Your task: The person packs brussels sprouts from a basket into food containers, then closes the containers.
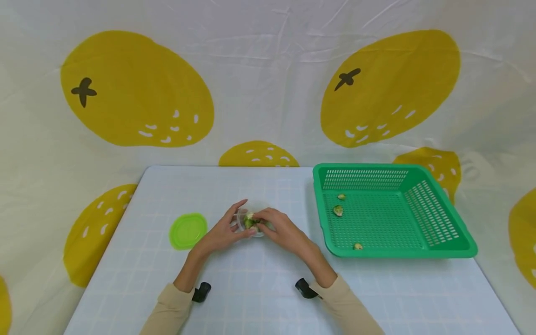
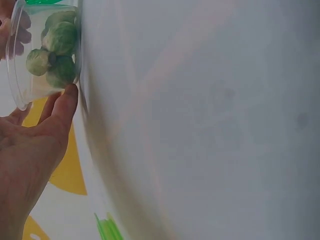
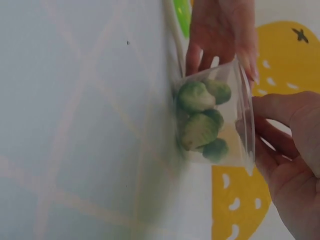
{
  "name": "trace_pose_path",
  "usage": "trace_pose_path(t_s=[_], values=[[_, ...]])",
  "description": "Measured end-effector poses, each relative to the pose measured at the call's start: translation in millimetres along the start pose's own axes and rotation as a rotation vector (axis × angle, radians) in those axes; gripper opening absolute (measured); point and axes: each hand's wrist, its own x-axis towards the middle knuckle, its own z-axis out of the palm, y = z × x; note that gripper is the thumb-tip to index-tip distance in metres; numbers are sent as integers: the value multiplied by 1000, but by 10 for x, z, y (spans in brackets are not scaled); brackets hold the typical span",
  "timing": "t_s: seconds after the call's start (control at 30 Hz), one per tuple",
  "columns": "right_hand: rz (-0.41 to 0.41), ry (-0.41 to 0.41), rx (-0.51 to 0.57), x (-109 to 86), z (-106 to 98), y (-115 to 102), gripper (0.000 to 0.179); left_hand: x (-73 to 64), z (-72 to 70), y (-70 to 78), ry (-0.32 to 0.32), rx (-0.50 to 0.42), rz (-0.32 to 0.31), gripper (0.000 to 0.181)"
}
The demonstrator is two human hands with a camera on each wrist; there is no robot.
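Observation:
A clear plastic container (image 3: 232,145) stands on the table with several green Brussels sprouts (image 3: 197,131) at its bottom. My left hand (image 1: 220,232) holds it from the left, thumb on the near side and fingers on the far side. In the left wrist view the left thumb presses low on the container's wall. My right hand (image 1: 284,229) reaches over the rim from the right, its fingertips just inside the opening, above the sprouts. Through the clear wall I see no sprout between those fingertips. A green lid (image 1: 188,231) lies left of the left hand.
A green plastic basket (image 1: 402,252) with perforated walls stands on the right of the table (image 1: 251,298). Inside it, 3 sprouts lie apart: one sprout (image 1: 338,211) at the left, another (image 1: 341,197) behind it, a third (image 1: 358,246) near the front wall.

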Motion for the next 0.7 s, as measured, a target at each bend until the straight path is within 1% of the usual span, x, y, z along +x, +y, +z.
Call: trace_pose_path(t_s=[0.2,0.33,0.57,0.7], values=[[15,4,20,-95,-59,-37,27,-16,12,-11,16,20,-4,93],[12,20,17,-142,-109,-65,26,-15,15,-11,16,18,-3,92],[17,39,16,-203,-219,-111,25,-24,16,11,23,19,-19,94],[3,55,-6,-233,-290,-151,24,-24,12,13,24,28,-23,94]])
